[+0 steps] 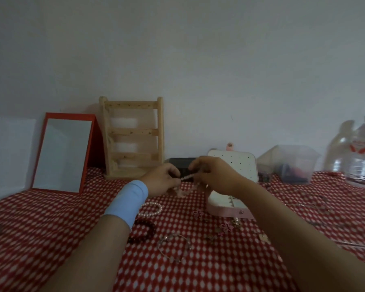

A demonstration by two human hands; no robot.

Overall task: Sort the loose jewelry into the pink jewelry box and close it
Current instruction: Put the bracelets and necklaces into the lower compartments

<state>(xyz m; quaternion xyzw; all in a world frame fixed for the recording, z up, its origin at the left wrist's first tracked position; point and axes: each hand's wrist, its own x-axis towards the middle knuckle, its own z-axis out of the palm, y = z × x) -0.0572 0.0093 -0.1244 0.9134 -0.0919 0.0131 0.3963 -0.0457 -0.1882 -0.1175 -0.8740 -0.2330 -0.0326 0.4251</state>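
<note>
The pink jewelry box stands open on the red checked cloth, its white dotted lid upright. In front of it my left hand and my right hand both pinch a pale pink bead strand stretched between them, with part of it dangling below. Loose pieces lie on the cloth near me: a white pearl bracelet, a dark red bead bracelet, a thin chain bracelet, pink flower pieces and small charms.
A red-framed mirror and a wooden earring stand lean at the back left. A dark box sits behind my hands. A clear plastic container and water bottles stand at the right, with more small pieces scattered there.
</note>
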